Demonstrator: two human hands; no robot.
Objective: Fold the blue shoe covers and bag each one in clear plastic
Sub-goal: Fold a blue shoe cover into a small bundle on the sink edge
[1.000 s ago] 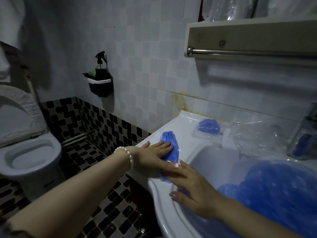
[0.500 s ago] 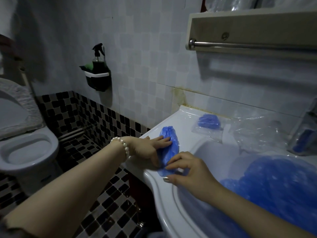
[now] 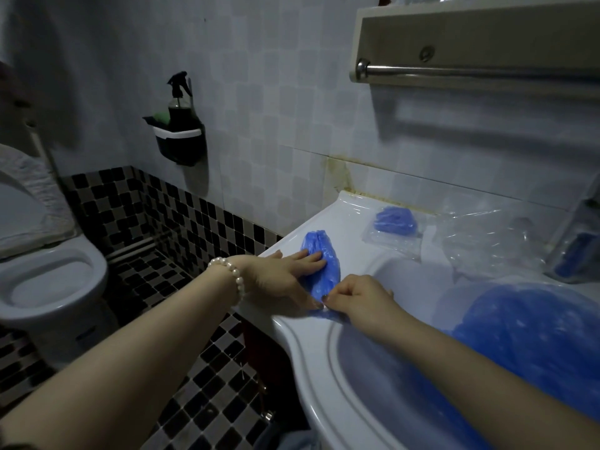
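Left hand (image 3: 285, 271) flat on the shoe cover (image 3: 319, 266) at the sink (image 3: 292, 323) rim, right hand (image 3: 354, 298) pinching its near end, so imo the fold prob springs back w/o steady pressure.

2 hands in view: left hand (image 3: 285, 274) and right hand (image 3: 360, 298). 1 loose blue shoe cover (image 3: 319, 258) on the sink rim (image 3: 292, 323). 1 bagged shoe cover (image 3: 394, 220) further back. 1 big heap of blue covers (image 3: 532, 349) in the basin, too bunched to count singly. Clear plastic bags (image 3: 487, 235) in a crumpled pile, no. can't be told. 1 toilet (image 3: 48, 280), 1 spray bottle (image 3: 178, 102), 1 towel rail (image 3: 470, 73), 1 bead bracelet (image 3: 232, 274).
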